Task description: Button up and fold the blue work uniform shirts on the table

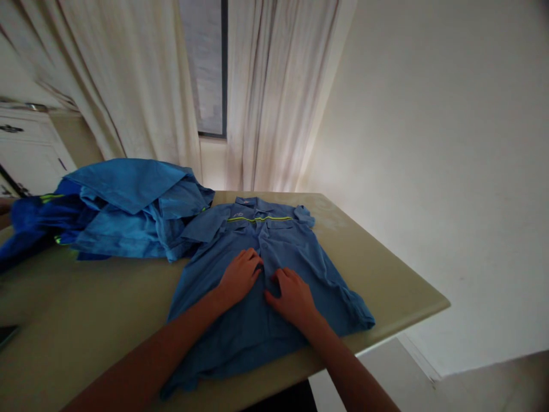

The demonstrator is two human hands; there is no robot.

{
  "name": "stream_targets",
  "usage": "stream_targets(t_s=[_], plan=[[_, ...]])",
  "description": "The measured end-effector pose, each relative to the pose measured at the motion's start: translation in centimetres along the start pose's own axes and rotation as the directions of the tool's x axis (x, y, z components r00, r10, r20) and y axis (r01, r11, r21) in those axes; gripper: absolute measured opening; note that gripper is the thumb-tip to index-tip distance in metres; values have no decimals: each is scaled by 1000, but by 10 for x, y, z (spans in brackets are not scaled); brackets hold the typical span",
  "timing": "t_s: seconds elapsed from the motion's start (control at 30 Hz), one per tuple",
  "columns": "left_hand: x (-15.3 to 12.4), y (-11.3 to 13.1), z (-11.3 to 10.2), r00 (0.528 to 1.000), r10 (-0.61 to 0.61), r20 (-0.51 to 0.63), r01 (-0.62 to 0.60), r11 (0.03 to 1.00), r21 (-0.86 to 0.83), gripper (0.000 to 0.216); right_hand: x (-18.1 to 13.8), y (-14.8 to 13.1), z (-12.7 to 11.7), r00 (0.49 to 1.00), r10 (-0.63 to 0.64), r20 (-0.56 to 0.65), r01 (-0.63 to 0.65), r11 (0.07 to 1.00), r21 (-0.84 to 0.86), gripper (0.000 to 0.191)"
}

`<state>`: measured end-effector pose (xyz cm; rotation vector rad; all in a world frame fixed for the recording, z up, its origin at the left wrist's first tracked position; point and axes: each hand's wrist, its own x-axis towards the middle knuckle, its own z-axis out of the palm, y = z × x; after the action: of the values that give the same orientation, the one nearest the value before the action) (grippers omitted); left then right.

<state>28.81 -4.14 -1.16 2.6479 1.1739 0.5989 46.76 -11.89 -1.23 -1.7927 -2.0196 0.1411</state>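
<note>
A blue work shirt with a yellow-green chest stripe lies spread front-up on the pale table, collar towards the window. My left hand rests on the shirt's middle, fingers curled against the front placket. My right hand lies just right of it, fingers bent and pressing the cloth near the same seam. Whether the fingers pinch the fabric or only press on it is not clear.
A heap of more blue garments sits at the table's back left. White curtains and a window stand behind the table. A white cabinet is at far left. The table's right corner drops off to bare floor.
</note>
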Motion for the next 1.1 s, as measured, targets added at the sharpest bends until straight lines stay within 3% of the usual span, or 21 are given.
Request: stream_targets(t_s=[0.07, 0.17, 0.27, 0.37, 0.53, 0.73, 0.93, 1.1], plan=[[-9, 6, 6, 1000, 20, -1, -20, 1000, -12, 22, -12, 2, 1, 993, 97, -66, -97, 995, 3, 10], [-17, 9, 12, 996, 87, 13, -86, 996, -23, 22, -10, 13, 1, 968, 223, -117, -197, 960, 199, 11], [-18, 10, 10, 987, 154, 52, -150, 986, -72, 21, -4, 23, -2, 952, 265, -154, -178, 887, 425, 15], [-13, 13, 4, 984, 153, 92, -147, 987, -67, 20, -6, 26, -3, 953, 239, -186, -114, 852, 511, 23], [1, 23, 6, 978, 152, 147, -158, 987, 33, 16, -9, 25, -2, 963, 199, -181, -87, 867, 491, 32], [-2, 24, 19, 974, 212, 81, -219, 973, 79, 23, -12, 19, -6, 974, 174, -142, -77, 852, 518, 35], [-4, 21, 17, 966, 226, 124, -215, 972, -94, 19, -16, 12, -7, 991, 98, -90, -51, 904, 424, 12], [-4, 23, 19, 984, 97, 152, -49, 955, -294, 23, -15, 19, -6, 978, 141, -154, -69, 915, 397, 16]])
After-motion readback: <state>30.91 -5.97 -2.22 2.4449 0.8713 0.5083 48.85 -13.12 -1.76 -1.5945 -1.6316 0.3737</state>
